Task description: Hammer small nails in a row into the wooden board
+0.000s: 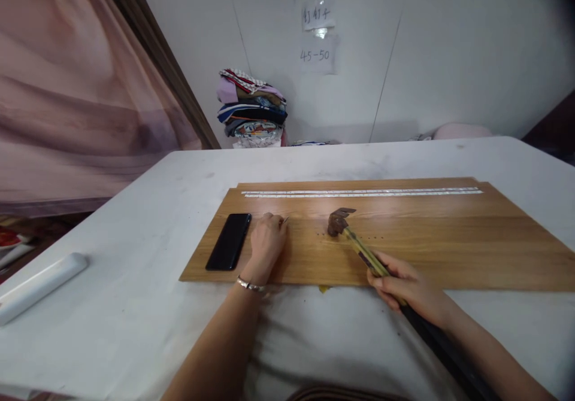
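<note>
My right hand [404,284] is wrapped round the handle of a claw hammer [359,248]. The rusty head is over the middle of a wood-grain board [449,233], its claw pointing away and to the right. Over the board's left part, my left hand [268,233] is closed in a pinch. A thin nail [286,219] sticks out at its fingertips; whether its point touches the wood I cannot tell. Several small dark dots, like holes or nail heads, lie in a row on either side of the hammer head. A black phone [229,241] rests just left of my left hand.
Two white measuring strips [359,193] run along the board's far side. The board lies on a white table [135,221], with a white cylindrical object [45,284] at left. Folded cloths [252,111] are stacked by the wall; a pink curtain [81,90] hangs left.
</note>
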The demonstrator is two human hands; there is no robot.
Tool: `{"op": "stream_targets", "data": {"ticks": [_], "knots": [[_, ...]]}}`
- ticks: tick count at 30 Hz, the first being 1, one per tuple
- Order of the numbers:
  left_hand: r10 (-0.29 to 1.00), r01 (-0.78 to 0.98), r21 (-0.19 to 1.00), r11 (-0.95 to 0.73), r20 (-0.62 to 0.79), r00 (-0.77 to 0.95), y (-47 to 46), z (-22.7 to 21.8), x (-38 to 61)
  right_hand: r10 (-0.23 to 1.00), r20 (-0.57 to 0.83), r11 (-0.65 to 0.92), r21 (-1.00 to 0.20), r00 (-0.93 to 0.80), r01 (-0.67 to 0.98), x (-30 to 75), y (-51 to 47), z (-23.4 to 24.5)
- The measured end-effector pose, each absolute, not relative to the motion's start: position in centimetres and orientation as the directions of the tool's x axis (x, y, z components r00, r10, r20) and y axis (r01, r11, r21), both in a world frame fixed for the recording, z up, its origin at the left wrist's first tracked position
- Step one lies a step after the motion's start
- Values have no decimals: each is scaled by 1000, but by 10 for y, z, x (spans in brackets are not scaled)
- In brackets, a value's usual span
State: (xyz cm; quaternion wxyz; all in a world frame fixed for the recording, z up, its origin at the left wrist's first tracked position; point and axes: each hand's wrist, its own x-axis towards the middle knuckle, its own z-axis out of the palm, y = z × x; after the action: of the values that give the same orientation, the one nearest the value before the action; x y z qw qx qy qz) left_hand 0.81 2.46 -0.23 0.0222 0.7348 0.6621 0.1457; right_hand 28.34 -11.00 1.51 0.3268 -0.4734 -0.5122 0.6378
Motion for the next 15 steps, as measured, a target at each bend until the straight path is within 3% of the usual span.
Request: {"op": "stream_targets", "data": {"ticks": [7,15], "knots": [[978,981,163,-108,192,76,26,-5,9,917,-242,-235,-970,-318,61,283,-111,18],[966,948,274,-161,240,94,20,-6,7,910,-258,-263,-964,-324,29,280,-109,17]]}}
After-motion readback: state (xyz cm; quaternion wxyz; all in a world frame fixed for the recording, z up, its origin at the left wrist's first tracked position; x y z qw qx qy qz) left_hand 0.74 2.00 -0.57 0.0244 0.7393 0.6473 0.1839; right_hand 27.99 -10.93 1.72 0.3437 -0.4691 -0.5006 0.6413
